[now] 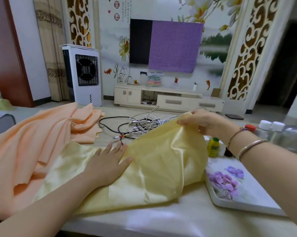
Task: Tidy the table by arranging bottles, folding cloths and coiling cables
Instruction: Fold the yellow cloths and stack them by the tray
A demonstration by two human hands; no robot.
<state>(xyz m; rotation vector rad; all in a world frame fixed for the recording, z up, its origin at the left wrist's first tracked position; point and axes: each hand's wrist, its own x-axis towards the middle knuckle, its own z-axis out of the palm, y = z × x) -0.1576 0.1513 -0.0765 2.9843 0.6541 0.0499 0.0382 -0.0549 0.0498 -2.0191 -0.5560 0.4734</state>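
Left hand [108, 161]: we press it flat, fingers straight, on the yellow cloth [152, 168].
Right hand [202, 122]: we pinch the cloth's lifted far edge — above the cables [137, 124].

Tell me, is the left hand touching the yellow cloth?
Touching. The head view shows the left hand lying flat, fingers spread, on the yellow cloth.

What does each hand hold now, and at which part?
The right hand pinches the yellow cloth at its raised edge. The left hand holds nothing.
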